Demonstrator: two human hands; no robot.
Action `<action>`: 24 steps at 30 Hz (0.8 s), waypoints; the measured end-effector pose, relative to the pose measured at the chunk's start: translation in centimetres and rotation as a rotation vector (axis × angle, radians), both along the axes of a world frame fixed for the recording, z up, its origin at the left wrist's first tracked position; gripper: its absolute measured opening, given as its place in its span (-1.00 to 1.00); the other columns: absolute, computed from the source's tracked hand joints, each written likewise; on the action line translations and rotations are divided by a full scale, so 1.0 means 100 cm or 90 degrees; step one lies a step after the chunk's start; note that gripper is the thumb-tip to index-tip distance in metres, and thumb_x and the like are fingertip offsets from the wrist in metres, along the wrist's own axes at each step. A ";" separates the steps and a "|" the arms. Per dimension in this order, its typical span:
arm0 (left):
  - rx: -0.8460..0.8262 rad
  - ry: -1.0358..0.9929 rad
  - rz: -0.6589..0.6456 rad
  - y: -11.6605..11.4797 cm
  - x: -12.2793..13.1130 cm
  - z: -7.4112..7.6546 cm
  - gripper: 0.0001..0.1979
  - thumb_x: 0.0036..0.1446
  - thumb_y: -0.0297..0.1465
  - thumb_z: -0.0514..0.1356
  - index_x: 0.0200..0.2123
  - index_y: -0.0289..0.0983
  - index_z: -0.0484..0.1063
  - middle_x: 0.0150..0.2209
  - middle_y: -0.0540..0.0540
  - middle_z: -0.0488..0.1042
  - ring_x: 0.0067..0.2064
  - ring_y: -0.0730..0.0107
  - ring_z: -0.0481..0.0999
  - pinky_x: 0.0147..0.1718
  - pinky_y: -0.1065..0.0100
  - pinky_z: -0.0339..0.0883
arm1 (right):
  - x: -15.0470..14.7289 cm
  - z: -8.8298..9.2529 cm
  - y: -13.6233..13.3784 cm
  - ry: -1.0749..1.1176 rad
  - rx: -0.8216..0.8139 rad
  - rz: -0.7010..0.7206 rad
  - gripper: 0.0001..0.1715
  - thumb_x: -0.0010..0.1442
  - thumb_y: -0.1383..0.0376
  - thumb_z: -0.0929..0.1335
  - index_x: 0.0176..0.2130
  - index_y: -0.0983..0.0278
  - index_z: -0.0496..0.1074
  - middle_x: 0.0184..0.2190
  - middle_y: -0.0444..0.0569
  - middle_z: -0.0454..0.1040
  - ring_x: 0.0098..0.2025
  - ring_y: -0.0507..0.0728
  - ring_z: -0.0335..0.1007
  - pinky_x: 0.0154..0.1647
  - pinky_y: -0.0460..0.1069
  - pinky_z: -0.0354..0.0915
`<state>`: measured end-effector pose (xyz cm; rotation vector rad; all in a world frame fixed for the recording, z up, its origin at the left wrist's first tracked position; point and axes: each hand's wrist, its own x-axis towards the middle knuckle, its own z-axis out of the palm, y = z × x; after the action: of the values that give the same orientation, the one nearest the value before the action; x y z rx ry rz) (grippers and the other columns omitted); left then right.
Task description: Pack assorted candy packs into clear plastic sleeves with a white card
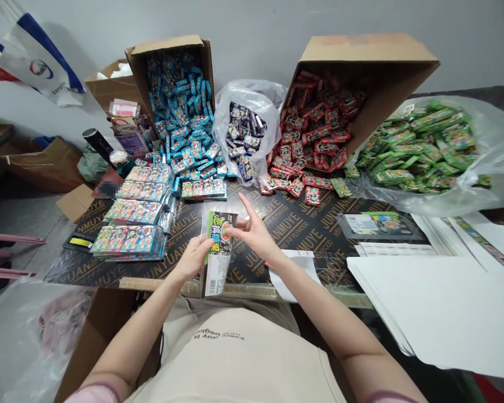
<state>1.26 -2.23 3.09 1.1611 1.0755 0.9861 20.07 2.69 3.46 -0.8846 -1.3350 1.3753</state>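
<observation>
Clear-plastic pouch (pixel 219 263) is hanging at the desk's (pixel 319 229) near edge, fingers of the left hand (pixel 193 257) and right hand (pixel 254 231) pinching its sides, seemingly for steadiness; a carton (pixel 369 48) is lying mouth-forward, likely easing reach.

1 purple-filled bag (pixel 223 112); left of it, 1 blue-filled carton (pixel 168 45); right of it, 1 red-filled carton (pixel 369 47), 1 green-filled bag (pixel 493 145); before it, 2 hands (pixel 190 258) (pixel 256 234), 1 held packet (pixel 217 263).

The packet (pixel 219 254) is black, green, yellow and white, the tabletop (pixel 285 226) black with gold lettering.
</observation>
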 end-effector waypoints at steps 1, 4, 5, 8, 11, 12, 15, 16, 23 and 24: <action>0.044 0.070 0.013 0.001 -0.001 -0.001 -0.64 0.08 -0.12 0.19 -0.48 -0.33 0.41 -0.54 0.00 0.41 -0.44 0.43 0.37 -0.38 0.41 0.24 | -0.002 0.001 -0.002 0.022 -0.024 0.006 0.19 -0.03 0.21 0.52 0.37 0.11 -0.13 -0.46 -0.20 0.49 -0.48 0.05 0.45 -0.40 -0.03 0.43; 0.120 0.213 0.054 0.004 -0.003 -0.005 -0.55 0.09 -0.12 0.18 -0.67 -0.28 0.18 -0.66 0.09 0.15 -0.56 0.56 0.12 -0.53 0.45 0.02 | -0.006 0.007 -0.004 0.072 -0.054 -0.007 0.22 -0.05 0.24 0.54 0.37 0.13 -0.14 -0.52 -0.25 0.47 -0.52 0.03 0.44 -0.43 -0.08 0.42; 0.129 0.226 0.071 0.006 -0.004 -0.005 -0.53 0.08 -0.12 0.18 -0.68 -0.27 0.13 -0.67 0.10 0.10 -0.57 0.58 0.08 -0.55 0.45 -0.03 | -0.007 0.009 -0.004 0.083 -0.062 -0.009 0.24 -0.05 0.24 0.54 0.37 0.12 -0.17 -0.51 -0.25 0.48 -0.51 0.03 0.45 -0.42 -0.08 0.43; 0.134 0.192 0.137 0.015 -0.005 -0.006 -0.55 0.07 -0.10 0.19 -0.65 -0.28 0.18 -0.65 0.08 0.18 -0.55 0.55 0.16 -0.54 0.45 0.04 | -0.006 0.009 -0.005 0.099 -0.125 0.058 0.40 -0.08 0.25 0.55 0.38 0.12 -0.37 -0.44 -0.21 0.52 -0.48 0.05 0.49 -0.39 -0.05 0.45; 0.094 0.102 0.170 0.026 -0.003 -0.009 -0.58 0.06 -0.05 0.19 -0.54 -0.30 0.33 -0.56 0.01 0.36 -0.49 0.47 0.33 -0.51 0.45 0.19 | -0.003 0.000 -0.009 0.088 -0.201 0.170 0.51 -0.13 0.29 0.57 0.38 0.12 -0.46 -0.39 -0.17 0.55 -0.48 0.07 0.51 -0.42 -0.03 0.46; 0.069 0.071 0.155 0.028 -0.003 -0.012 -0.59 0.04 -0.05 0.22 -0.49 -0.31 0.37 -0.53 -0.01 0.41 -0.47 0.44 0.38 -0.51 0.45 0.22 | -0.001 -0.004 -0.010 0.085 -0.208 0.172 0.49 -0.13 0.30 0.57 0.38 0.12 -0.44 -0.40 -0.16 0.55 -0.50 0.07 0.51 -0.44 -0.03 0.46; -0.014 0.007 0.050 0.030 -0.001 -0.022 -0.59 -0.11 -0.11 0.35 -0.34 -0.33 0.44 -0.45 -0.04 0.51 -0.44 0.39 0.47 -0.52 0.45 0.30 | 0.007 -0.017 -0.009 0.071 -0.193 0.112 0.45 -0.09 0.27 0.56 0.39 0.16 -0.42 -0.46 -0.18 0.54 -0.55 0.05 0.48 -0.46 -0.04 0.45; -0.032 -0.009 0.016 0.029 0.000 -0.025 -0.56 -0.14 -0.14 0.38 -0.28 -0.34 0.45 -0.42 -0.06 0.54 -0.43 0.37 0.50 -0.51 0.44 0.32 | 0.009 -0.020 -0.007 0.062 -0.190 0.096 0.47 -0.10 0.27 0.56 0.39 0.17 -0.44 -0.47 -0.18 0.54 -0.54 0.06 0.48 -0.44 -0.04 0.45; -0.003 -0.043 -0.057 0.023 0.005 -0.048 -0.55 -0.15 -0.25 0.42 -0.19 -0.35 0.50 -0.20 -0.18 0.61 -0.20 0.21 0.59 -0.15 0.23 0.46 | 0.015 -0.033 -0.003 0.095 -0.111 -0.024 0.51 -0.10 0.22 0.56 0.38 0.14 -0.50 -0.31 -0.09 0.59 -0.28 0.14 0.57 -0.13 0.07 0.47; 0.003 -0.042 -0.045 0.022 0.005 -0.051 -0.54 -0.16 -0.26 0.43 -0.18 -0.35 0.50 -0.18 -0.19 0.61 -0.18 0.20 0.59 -0.11 0.20 0.45 | 0.014 -0.034 -0.004 0.095 -0.111 -0.020 0.50 -0.11 0.21 0.56 0.38 0.14 -0.48 -0.33 -0.10 0.59 -0.30 0.14 0.57 -0.15 0.07 0.47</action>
<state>1.76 -0.02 -2.01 1.1543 0.9736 0.9656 21.51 2.27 0.04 -0.8961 -1.0956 1.5195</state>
